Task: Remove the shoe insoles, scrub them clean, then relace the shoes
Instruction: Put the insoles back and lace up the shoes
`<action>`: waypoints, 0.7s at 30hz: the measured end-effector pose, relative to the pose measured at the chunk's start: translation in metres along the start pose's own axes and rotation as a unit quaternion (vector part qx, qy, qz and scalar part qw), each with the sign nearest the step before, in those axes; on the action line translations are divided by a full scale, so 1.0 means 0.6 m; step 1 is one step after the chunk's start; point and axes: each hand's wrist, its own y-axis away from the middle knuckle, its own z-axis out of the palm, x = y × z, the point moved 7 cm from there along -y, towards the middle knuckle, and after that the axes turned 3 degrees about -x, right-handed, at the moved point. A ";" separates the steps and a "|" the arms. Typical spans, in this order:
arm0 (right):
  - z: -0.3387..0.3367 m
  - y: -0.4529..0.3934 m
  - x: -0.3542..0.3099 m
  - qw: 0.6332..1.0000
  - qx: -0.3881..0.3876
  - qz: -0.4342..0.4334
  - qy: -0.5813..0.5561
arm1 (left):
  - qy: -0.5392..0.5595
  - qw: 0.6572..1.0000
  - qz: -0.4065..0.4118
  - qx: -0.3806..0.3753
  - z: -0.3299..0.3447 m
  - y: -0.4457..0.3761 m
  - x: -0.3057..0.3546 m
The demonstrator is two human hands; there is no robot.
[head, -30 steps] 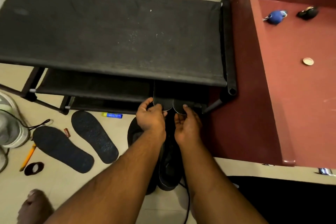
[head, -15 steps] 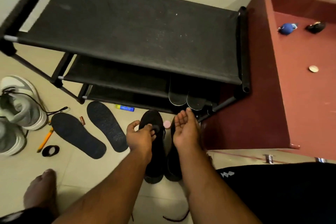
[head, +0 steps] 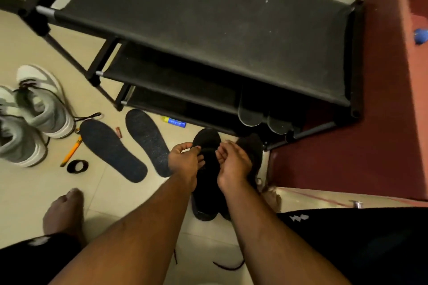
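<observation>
Two black shoes stand side by side on the floor, the left black shoe (head: pixel 206 143) and the right black shoe (head: pixel 253 146). My left hand (head: pixel 185 161) pinches the upper of the left black shoe near its opening. Beside it my right hand (head: pixel 234 163) hovers over the gap between the shoes, fingers loosely curled and holding nothing. Two dark insoles (head: pixel 251 117) (head: pixel 278 124) lean on the rack's lowest shelf just beyond the shoes. Another pair of dark insoles (head: pixel 111 149) (head: pixel 148 142) lies flat on the floor to the left. The frame is slightly blurred.
A black fabric shoe rack (head: pixel 196 25) fills the top. A red cabinet (head: pixel 382 134) stands at the right. Grey-white sneakers (head: pixel 41 104) sit at the far left, near a pencil (head: pixel 70 151), a black ring (head: pixel 77 166) and a blue tube (head: pixel 174 121). A loose black lace (head: pixel 229 266) lies near my feet.
Both hands let go of the two insoles on the lowest shelf and drew back to the black shoes. My left hand took hold of the left shoe. The view pulled back.
</observation>
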 end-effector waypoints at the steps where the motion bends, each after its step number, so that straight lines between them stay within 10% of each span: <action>1: 0.010 -0.001 0.022 0.999 -0.014 0.004 0.038 | -0.002 1.000 -0.006 0.012 -0.019 -0.014 -0.006; 7: 0.078 -0.027 0.160 0.957 -0.097 0.010 0.274 | -0.011 0.989 -0.044 0.142 -0.176 -0.100 -0.053; 16: 0.133 -0.069 0.284 0.648 -0.116 -0.069 0.749 | -0.103 0.944 -0.133 0.284 -0.287 -0.173 -0.075; 21: 0.136 -0.069 0.310 0.577 -0.113 -0.097 0.803 | -0.249 0.922 -0.090 0.281 -0.268 -0.219 -0.035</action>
